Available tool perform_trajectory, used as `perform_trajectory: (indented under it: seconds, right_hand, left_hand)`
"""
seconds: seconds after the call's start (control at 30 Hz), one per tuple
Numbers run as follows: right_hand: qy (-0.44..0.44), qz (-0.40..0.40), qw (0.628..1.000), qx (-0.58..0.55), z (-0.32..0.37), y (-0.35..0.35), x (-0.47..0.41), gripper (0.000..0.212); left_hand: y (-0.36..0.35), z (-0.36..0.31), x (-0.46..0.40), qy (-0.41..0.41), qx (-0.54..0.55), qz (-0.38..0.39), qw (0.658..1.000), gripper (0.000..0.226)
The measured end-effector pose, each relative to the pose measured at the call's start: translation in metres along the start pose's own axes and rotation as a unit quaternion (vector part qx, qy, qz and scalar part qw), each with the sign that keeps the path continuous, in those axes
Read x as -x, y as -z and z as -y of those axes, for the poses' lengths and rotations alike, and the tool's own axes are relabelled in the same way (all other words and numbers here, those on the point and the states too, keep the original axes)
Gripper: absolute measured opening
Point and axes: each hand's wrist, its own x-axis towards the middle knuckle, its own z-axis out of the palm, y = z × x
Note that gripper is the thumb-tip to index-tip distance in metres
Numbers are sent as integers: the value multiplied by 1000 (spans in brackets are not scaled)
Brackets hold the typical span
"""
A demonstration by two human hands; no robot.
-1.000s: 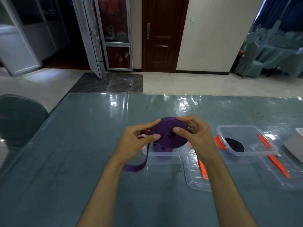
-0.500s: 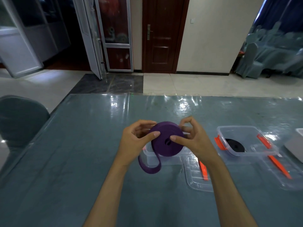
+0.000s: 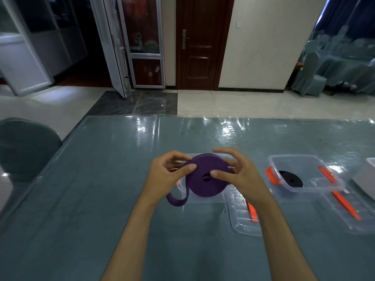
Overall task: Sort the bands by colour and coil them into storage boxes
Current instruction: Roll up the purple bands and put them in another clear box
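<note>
Hands, left hand (image 3: 165, 176) and right hand (image 3: 236, 175), both pinch the purple coil (image 3: 206, 177) mid-frame above its clear box (image 3: 203, 198), probably keeping it tight while the tail (image 3: 177, 199) dangles.

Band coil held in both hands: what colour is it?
Purple band coil, seen in the head view; a short tail hangs loose.
</note>
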Motion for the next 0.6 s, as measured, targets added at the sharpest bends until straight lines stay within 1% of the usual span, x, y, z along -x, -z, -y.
perform_trajectory:
  seconds: [0.07,0.13,0.17,0.23,0.3,0.33,0.4,0.47,0.53,0.6]
  right_hand:
    - [17,-34,999,-8,1,-2,1,53]
    - [17,-51,998,-21,0,-3,1,49]
    - [9,-42,999,-26,-1,-4,0,51]
    - [-16,1,1000,-27,-4,-4,0,57]
    - [-25,23,999,-10,-5,-2,0,66]
    - [-18,19,1000,-8,-4,-2,0,65]
    - [1,-6,1000,-14,-2,-3,1,56]
    - [8,-29,999,-27,-1,-6,0,52]
    - [5,-51,998,-39,-2,-7,-1,54]
    - [-9,-55,997,-53,-4,-6,-2,61]
  left_hand:
    - [1,3,3,21,45,30,998,23]
    - [-1,2,5,30,77,30,996,26]
    - [-2,1,4,24,76,17,997,25]
    - [-2,3,1,10,52,-7,999,22]
    - [-3,7,1,6,43,-22,999,18]
    - [-4,8,2,9,50,-29,998,17]
    - [-6,11,5,16,76,-37,996,19]
    - [-7,15,7,19,104,-28,994,18]
    - [-5,17,7,20,108,-8,994,13]
    - [-2,17,6,25,107,1,994,13]
